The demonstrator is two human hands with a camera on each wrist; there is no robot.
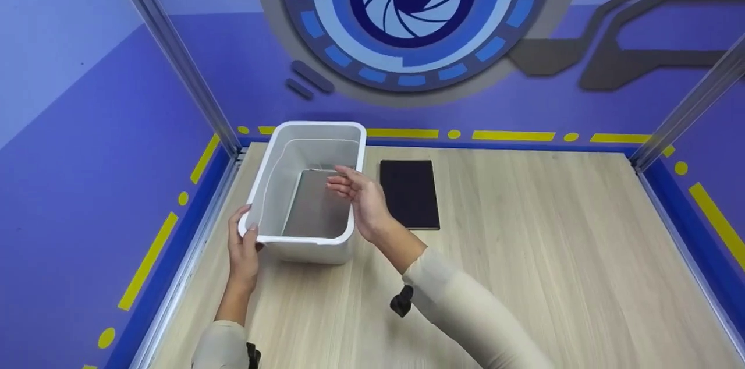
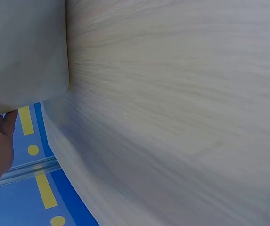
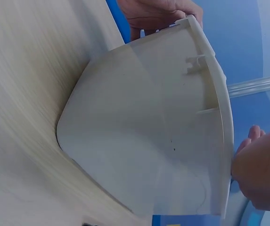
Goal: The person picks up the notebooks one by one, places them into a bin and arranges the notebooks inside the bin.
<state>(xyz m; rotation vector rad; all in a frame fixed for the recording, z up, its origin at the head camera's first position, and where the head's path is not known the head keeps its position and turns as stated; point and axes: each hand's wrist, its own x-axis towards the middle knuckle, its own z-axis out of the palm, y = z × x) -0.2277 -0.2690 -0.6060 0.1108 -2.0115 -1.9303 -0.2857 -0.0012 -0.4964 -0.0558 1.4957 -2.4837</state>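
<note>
A white plastic bin (image 1: 305, 251) stands upright on the left of the table. My left hand (image 1: 243, 252) grips its rim at the near left corner, thumb on the near side; in the right wrist view the left hand (image 3: 158, 13) shows at that rim too. My right hand (image 1: 365, 201) is at the bin's right rim, its loosely bent fingers over the opening and holding nothing. Whether it touches the rim is unclear. At the bin's bottom lies a flat grey-brown rectangle (image 1: 317, 206); I cannot tell if it is a separate thing. A thin black book-like rectangle (image 1: 410, 194) lies right of the bin.
The wood-grain table (image 1: 541, 252) extends to the right. Blue walls (image 1: 500, 110) with yellow markings enclose it at the back and sides. Metal posts (image 1: 192, 78) rise at the back corners, and a metal rail (image 1: 180, 281) runs along the left edge.
</note>
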